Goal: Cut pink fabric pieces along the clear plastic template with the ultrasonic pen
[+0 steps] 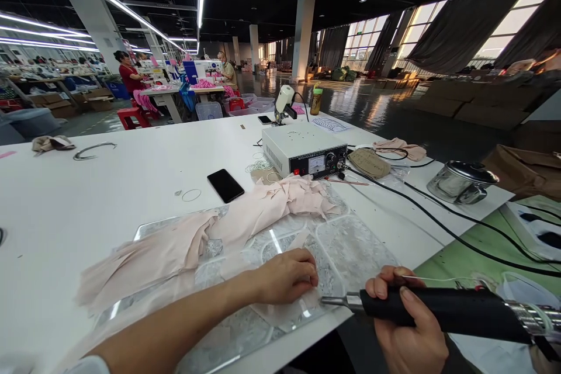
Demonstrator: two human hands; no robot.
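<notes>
My right hand (407, 327) is wrapped round the black handle of an ultrasonic cutter (464, 311), whose metal tip points left. That tip touches or nearly touches the edge of a thin pale pink fabric piece (280, 314). My left hand (289, 277) rests on this piece with curled fingers, close to the tip; the fingertips are partly hidden. Beneath the fabric lies a clear, patterned sheet (355, 245) on the white table. Beyond my left hand, pale pink fabric pieces (272, 204) are heaped, and a further stack (149, 263) spreads to the left.
A control box (307, 149) with a dial stands behind the fabric, its black cable (421, 210) running right. A phone (225, 185), a lidded glass mug (460, 182) and a bottle (316, 100) are on the white table (144, 187). Co-workers sit at machines in the distance.
</notes>
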